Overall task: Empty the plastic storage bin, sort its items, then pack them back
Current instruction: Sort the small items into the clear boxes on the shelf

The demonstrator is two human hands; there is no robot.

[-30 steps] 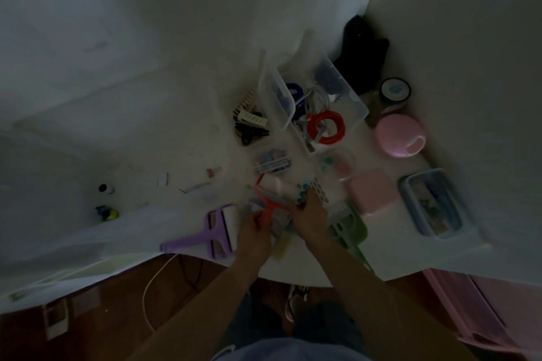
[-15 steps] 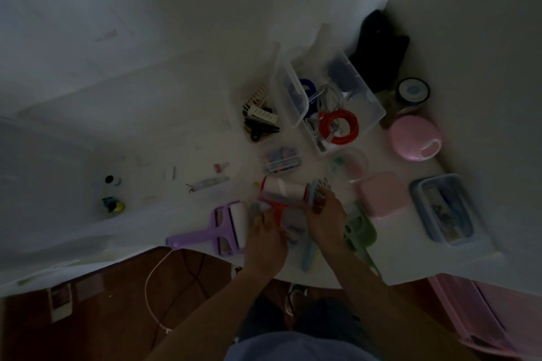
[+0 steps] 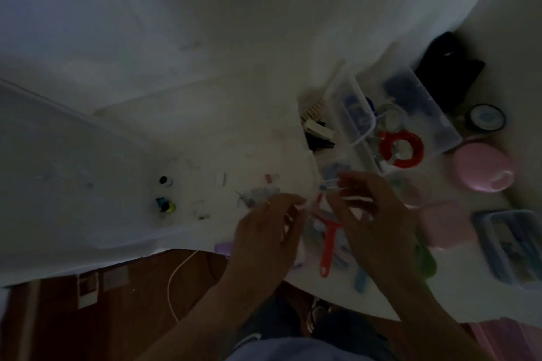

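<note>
The clear plastic storage bin stands at the back right of the white table, with a red cord coil and other small items in it. A red lint roller lies on the table between my hands. My left hand hovers over the table's front edge with its fingers loosely apart, hiding most of a purple roller. Just right of it, my right hand is raised with fingers spread. A small pale thing blurs at its fingertips, and I cannot tell whether it is held.
Right of the bin are a pink round container, a pink box, a blue-lidded container and a tape roll. Combs and clips lie left of the bin. Small bottles stand at the left. A green scoop lies near the front edge.
My left hand has let go of the red lint roller, which now lies flat. Both hands have lifted off the table and the view has swung left.
</note>
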